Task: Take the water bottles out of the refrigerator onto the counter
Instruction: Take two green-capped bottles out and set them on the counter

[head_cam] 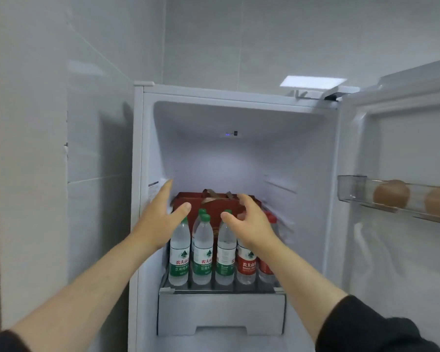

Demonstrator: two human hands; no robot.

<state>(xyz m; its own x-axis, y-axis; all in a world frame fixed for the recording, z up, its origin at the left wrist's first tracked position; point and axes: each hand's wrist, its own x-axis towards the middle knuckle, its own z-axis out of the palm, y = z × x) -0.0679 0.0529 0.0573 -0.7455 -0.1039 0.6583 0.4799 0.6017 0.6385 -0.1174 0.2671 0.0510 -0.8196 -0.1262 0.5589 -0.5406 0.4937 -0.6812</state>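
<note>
Grey-white tiled walls enclosed a tall white refrigerator (239, 174) whose door (404, 224) stood swung wide to the right of both hands. Nearest the camera, two bare forearms with dark sleeves pushed up reached forward into the open compartment. Below the hands, a grey drawer front (221, 313) sat under a glass shelf (221, 288). On that shelf stood a row of clear plastic water bottles: three green-labelled, green-capped bottles (202, 252) between and just under the two hands, and red-labelled bottles (247, 262) beneath the wrist of the right hand (247, 219). The left hand (160, 217) was spread open, thumb apart, holding nothing, just left of the leftmost bottle. The right hand was likewise open with curled fingers, hovering over the bottle caps and gripping nothing. Beyond the fingers lay a dark red gift bag with brown ribbon handles (214, 201). Far right of the hands, a clear door bin (353, 189) held two brown eggs (391, 194).
</note>
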